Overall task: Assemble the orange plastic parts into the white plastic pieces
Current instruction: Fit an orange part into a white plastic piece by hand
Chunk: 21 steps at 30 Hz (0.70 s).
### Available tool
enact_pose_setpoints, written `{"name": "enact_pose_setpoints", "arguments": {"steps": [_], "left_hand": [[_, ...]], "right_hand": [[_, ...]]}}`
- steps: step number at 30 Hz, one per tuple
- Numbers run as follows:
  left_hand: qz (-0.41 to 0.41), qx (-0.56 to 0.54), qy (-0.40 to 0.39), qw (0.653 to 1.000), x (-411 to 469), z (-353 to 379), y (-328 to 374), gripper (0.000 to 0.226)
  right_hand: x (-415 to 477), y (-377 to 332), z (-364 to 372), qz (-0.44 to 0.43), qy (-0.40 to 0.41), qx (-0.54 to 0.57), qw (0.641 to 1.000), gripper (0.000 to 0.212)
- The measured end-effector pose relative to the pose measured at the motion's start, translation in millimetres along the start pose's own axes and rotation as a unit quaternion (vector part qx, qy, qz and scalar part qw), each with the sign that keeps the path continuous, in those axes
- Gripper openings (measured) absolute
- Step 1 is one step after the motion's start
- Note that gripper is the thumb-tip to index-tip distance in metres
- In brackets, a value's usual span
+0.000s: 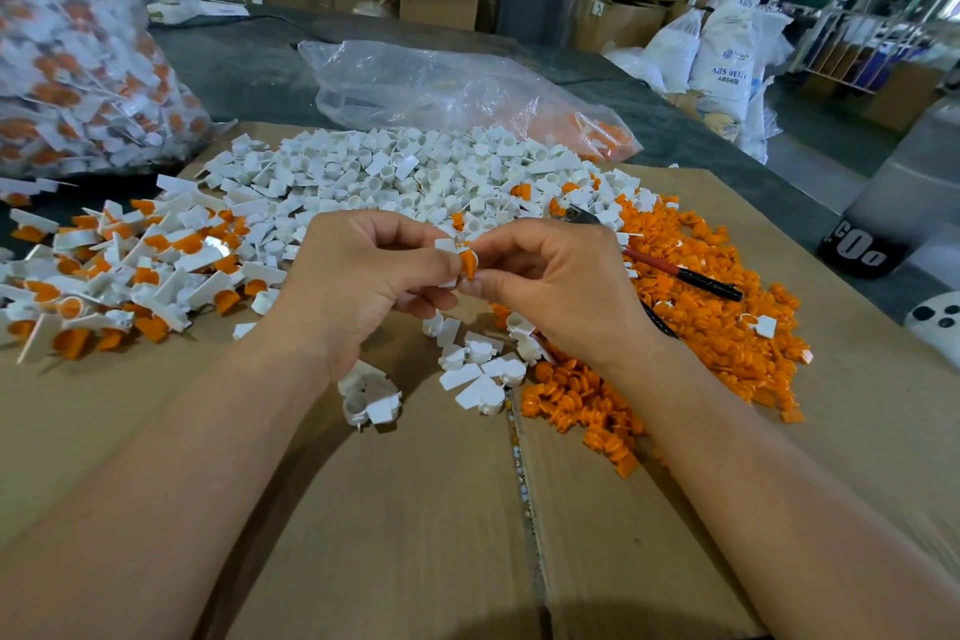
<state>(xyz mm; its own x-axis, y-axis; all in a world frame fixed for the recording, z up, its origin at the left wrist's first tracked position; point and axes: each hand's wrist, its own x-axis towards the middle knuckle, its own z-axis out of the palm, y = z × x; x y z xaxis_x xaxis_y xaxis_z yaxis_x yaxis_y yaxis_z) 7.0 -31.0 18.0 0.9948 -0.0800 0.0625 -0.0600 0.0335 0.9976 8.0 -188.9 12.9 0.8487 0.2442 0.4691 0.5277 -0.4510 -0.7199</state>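
Fingers [395,230] of your left hand [363,270] pinch a white plastic piece [445,244], right hand [550,276] an orange plastic part [467,263]; clear plastic bag [457,88] holds orange parts.

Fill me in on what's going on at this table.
A person is fitting small plastic parts together over a cardboard sheet. The left hand pinches a white piece while the right hand pinches an orange part against it. Behind the hands is a heap of loose white pieces, to the right lie loose orange parts, and finished white-and-orange pieces pile up on the left.
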Motion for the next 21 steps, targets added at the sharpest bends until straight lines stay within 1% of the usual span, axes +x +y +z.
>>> {"name": "enact_pose_setpoints", "arguments": {"steps": [10, 21], "left_hand": [[-0.035, -0.035, 0.000, 0.999, 1.1, -1.0, -0.4, 0.010], [-0.031, -0.034, 0.000, 0.999, 0.6, 0.0, -0.1, 0.011]], "right_hand": [[-0.2, 0.3, 0.3, 0.005, -0.004, 0.008, 1.000, 0.016], [-0.2, 1.6, -0.2, 0.004, -0.008, 0.007, 1.000, 0.016]]}}
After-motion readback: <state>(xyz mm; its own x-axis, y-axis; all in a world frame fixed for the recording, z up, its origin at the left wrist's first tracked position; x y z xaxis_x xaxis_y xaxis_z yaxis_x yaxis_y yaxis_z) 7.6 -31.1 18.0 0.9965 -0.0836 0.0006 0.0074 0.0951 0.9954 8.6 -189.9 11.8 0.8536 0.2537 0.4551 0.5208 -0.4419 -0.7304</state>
